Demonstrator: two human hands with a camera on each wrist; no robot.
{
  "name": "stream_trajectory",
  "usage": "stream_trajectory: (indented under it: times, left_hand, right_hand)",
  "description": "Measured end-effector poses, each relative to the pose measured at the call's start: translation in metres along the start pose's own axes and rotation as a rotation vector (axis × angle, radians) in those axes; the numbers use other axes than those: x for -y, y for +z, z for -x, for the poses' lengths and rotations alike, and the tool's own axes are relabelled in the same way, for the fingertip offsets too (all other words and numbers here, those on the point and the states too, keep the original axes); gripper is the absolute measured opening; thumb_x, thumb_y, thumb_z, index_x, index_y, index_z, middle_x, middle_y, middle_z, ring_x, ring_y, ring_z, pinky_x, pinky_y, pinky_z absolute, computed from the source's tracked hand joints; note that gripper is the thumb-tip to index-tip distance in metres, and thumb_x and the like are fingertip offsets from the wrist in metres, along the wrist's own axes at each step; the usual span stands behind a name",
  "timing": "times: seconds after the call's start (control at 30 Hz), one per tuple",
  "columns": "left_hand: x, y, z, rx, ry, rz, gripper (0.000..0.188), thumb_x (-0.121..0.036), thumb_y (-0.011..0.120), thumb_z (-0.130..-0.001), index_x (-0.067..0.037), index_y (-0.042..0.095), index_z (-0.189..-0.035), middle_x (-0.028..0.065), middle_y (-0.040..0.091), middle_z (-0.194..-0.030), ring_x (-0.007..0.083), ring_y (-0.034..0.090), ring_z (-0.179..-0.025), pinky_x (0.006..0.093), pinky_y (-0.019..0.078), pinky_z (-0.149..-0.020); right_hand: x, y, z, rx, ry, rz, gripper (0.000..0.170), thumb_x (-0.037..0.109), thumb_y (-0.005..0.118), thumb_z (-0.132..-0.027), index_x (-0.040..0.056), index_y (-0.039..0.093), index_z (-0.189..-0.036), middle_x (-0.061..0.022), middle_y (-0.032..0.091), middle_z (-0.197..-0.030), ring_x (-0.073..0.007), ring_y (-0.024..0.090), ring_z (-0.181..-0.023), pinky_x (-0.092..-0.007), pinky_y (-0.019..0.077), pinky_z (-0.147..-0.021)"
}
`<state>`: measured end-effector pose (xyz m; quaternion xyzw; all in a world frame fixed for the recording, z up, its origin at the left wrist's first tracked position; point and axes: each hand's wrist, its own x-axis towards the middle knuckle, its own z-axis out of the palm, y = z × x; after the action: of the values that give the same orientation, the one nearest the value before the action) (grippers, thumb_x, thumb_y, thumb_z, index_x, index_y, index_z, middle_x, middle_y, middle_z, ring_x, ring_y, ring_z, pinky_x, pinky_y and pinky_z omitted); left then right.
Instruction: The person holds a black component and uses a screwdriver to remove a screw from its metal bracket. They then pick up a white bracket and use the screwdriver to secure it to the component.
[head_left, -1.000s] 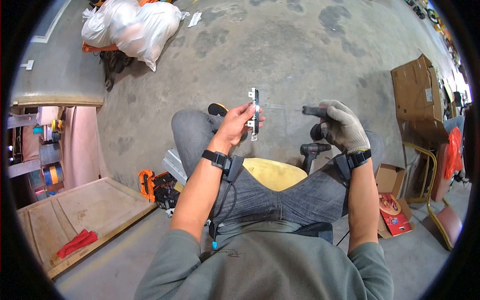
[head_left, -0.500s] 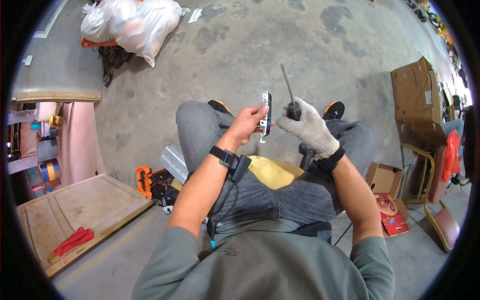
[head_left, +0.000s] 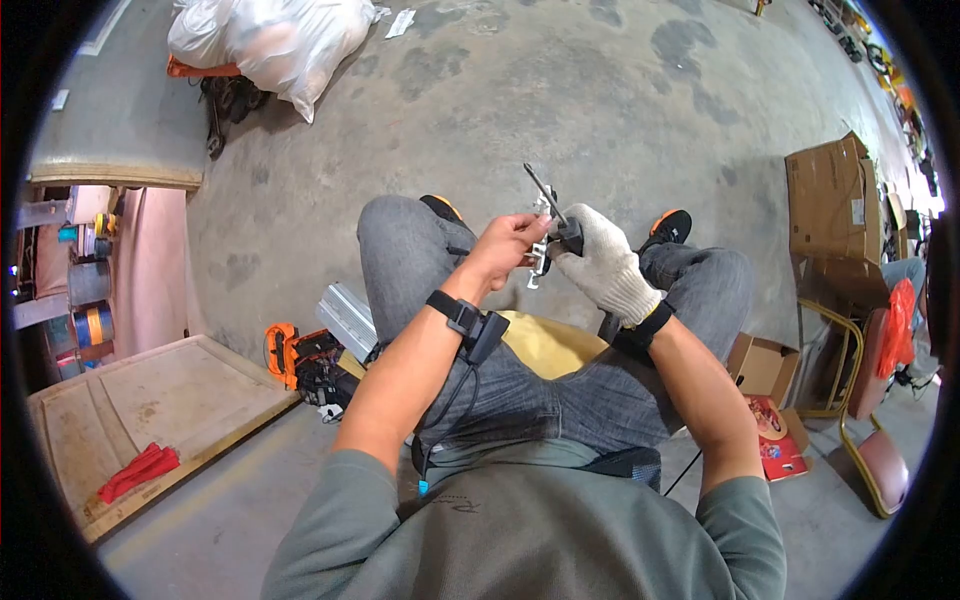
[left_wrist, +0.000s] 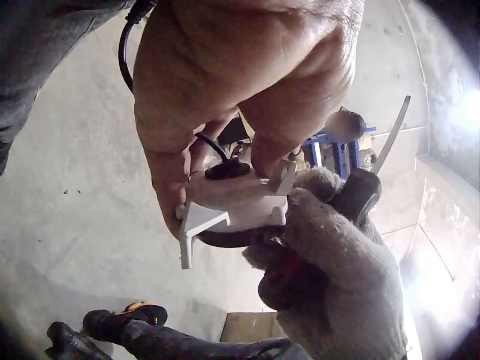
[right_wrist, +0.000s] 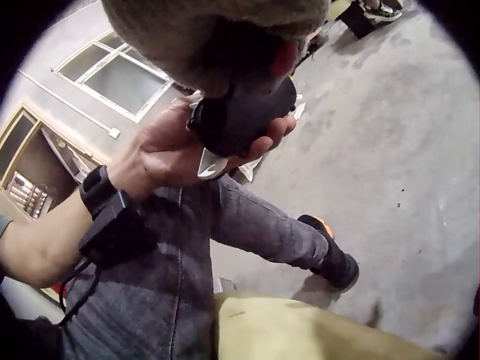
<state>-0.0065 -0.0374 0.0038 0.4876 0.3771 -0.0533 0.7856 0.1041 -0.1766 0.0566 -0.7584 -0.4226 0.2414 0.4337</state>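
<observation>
My bare left hand [head_left: 500, 248] grips a small white part with bracket tabs [left_wrist: 240, 204] by its edges. A black cable enters its back through a dark grommet [left_wrist: 227, 169]. Its other side is a black rounded face [right_wrist: 244, 124], seen in the right wrist view. My right hand [head_left: 605, 262], in a whitish knit glove with a dark palm, holds a screwdriver [head_left: 540, 187] by its dark handle [left_wrist: 356, 196]. The shaft points up and away from the part. The gloved fingers are right at the part's edge, overlapping it in the head view.
A yellow surface [head_left: 545, 342] lies between my legs. Left of my knee are a silver metal piece [head_left: 348, 318] and orange-and-black tools [head_left: 283, 355]. A wooden panel [head_left: 215, 375] bears a red cloth [head_left: 140, 472]. Cardboard boxes [head_left: 830, 200] and a chair [head_left: 868, 385] stand right.
My right hand has moved left to the white part, and the screwdriver has swung from pointing left to pointing up and away. My left hand has shifted slightly right with the part.
</observation>
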Motion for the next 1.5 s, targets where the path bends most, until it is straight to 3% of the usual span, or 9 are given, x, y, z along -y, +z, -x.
stream_trajectory:
  times: [0.3, 0.57, 0.63, 0.83, 0.97, 1.07, 1.13, 1.27, 1.5]
  left_hand:
    - [0.006, -0.002, -0.003, 0.050, -0.010, -0.027, 0.032, -0.031, 0.059, -0.102, -0.002, 0.068, -0.109, -0.0007, 0.063, -0.087, 0.0071, 0.054, -0.067, 0.0246, 0.0484, -0.061]
    - [0.008, 0.001, -0.003, 0.047, -0.023, -0.028, 0.029, -0.030, 0.058, -0.102, -0.003, 0.068, -0.107, -0.0015, 0.062, -0.086, 0.0076, 0.055, -0.069, 0.0248, 0.0493, -0.061]
    - [0.008, 0.000, -0.004, 0.069, -0.070, -0.049, 0.022, -0.017, 0.056, -0.101, -0.009, 0.069, -0.118, -0.0031, 0.065, -0.095, 0.0077, 0.057, -0.081, 0.0262, 0.0492, -0.067]
    - [0.008, -0.001, -0.004, 0.104, -0.074, -0.085, 0.028, -0.007, 0.050, -0.098, -0.008, 0.068, -0.118, -0.0031, 0.065, -0.093, 0.0072, 0.057, -0.079, 0.0261, 0.0484, -0.062]
    - [0.008, 0.001, -0.004, 0.125, -0.073, -0.082, 0.028, -0.008, 0.048, -0.098, -0.008, 0.068, -0.118, -0.0032, 0.065, -0.092, 0.0071, 0.056, -0.077, 0.0260, 0.0483, -0.061]
    - [0.007, 0.002, -0.001, 0.104, -0.062, -0.081, 0.026, -0.011, 0.050, -0.099, -0.009, 0.068, -0.117, -0.0035, 0.065, -0.093, 0.0071, 0.056, -0.076, 0.0254, 0.0479, -0.061]
    - [0.005, 0.005, 0.002, 0.078, -0.042, -0.061, 0.025, -0.024, 0.053, -0.102, -0.005, 0.069, -0.104, -0.0017, 0.063, -0.086, 0.0076, 0.054, -0.068, 0.0254, 0.0474, -0.059]
    - [0.002, 0.007, 0.002, 0.073, -0.045, -0.057, 0.023, -0.024, 0.054, -0.102, -0.006, 0.069, -0.105, -0.0028, 0.062, -0.082, 0.0075, 0.054, -0.068, 0.0248, 0.0468, -0.059]
    - [-0.001, -0.001, 0.004, 0.260, -0.047, 0.105, 0.027, -0.020, 0.060, -0.098, -0.006, 0.061, -0.120, 0.0003, 0.059, -0.103, 0.0097, 0.057, -0.088, 0.0272, 0.0510, -0.075]
  right_hand:
    - [0.010, -0.004, -0.002, 0.101, 0.029, 0.124, 0.023, 0.010, 0.071, -0.081, 0.0054, 0.059, -0.099, -0.0192, 0.065, -0.090, -0.0401, 0.065, -0.088, -0.0444, 0.0511, -0.073]
    - [0.006, -0.004, -0.002, 0.097, 0.063, 0.094, 0.022, 0.013, 0.072, -0.080, 0.0024, 0.058, -0.095, -0.0210, 0.065, -0.082, -0.0421, 0.064, -0.082, -0.0449, 0.0502, -0.071]
    - [0.009, -0.006, -0.003, 0.122, 0.086, 0.110, 0.024, 0.013, 0.071, -0.079, 0.0028, 0.058, -0.096, -0.0214, 0.065, -0.085, -0.0420, 0.065, -0.086, -0.0455, 0.0509, -0.072]
    - [0.010, -0.007, -0.001, 0.177, 0.105, 0.121, 0.028, 0.015, 0.071, -0.077, 0.0025, 0.058, -0.099, -0.0221, 0.066, -0.087, -0.0424, 0.065, -0.088, -0.0470, 0.0516, -0.074]
    - [0.003, -0.003, 0.002, 0.132, 0.019, 0.152, 0.024, 0.013, 0.072, -0.081, 0.0011, 0.057, -0.094, -0.0196, 0.065, -0.080, -0.0387, 0.066, -0.079, -0.0427, 0.0511, -0.069]
    - [0.011, -0.008, 0.001, 0.133, 0.077, 0.061, 0.024, 0.013, 0.072, -0.081, 0.0007, 0.057, -0.095, -0.0198, 0.065, -0.081, -0.0379, 0.067, -0.079, -0.0417, 0.0515, -0.070]
    - [0.008, -0.008, 0.001, 0.131, 0.073, 0.070, 0.024, 0.013, 0.071, -0.081, 0.0005, 0.057, -0.096, -0.0199, 0.066, -0.081, -0.0378, 0.067, -0.079, -0.0415, 0.0516, -0.070]
    - [0.003, -0.005, 0.002, 0.074, 0.083, 0.082, 0.024, 0.013, 0.071, -0.081, -0.0002, 0.058, -0.097, -0.0200, 0.066, -0.082, -0.0380, 0.067, -0.079, -0.0410, 0.0520, -0.071]
    - [0.001, -0.013, 0.002, 0.072, 0.125, 0.019, 0.028, 0.016, 0.072, -0.080, 0.0024, 0.060, -0.102, -0.0211, 0.067, -0.088, -0.0394, 0.068, -0.086, -0.0428, 0.0528, -0.073]
